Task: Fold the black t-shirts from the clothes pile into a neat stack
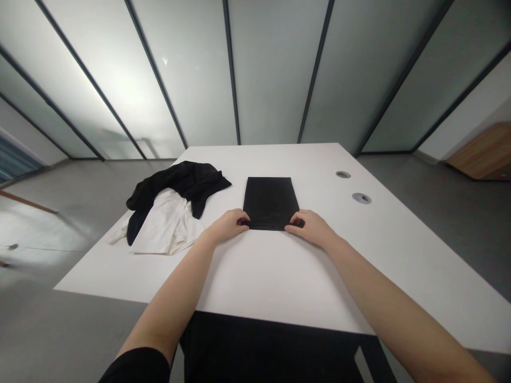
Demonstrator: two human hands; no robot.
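A black garment (270, 199), folded into a flat, neat rectangle, lies on the white table in front of me. My left hand (230, 224) pinches its near left corner between thumb and fingers. At the near right corner, my right hand (309, 226) grips the cloth in the same way. Several fold layers show along the near edge between the two hands. The garment's exact kind cannot be made out while it is folded.
Left on the white table (255, 271) is a loose heap: a crumpled black garment (186, 181) partly over a white garment (167, 226). Two round cable grommets (361, 198) are set in the tabletop at right. A frosted glass wall (271, 74) stands beyond.
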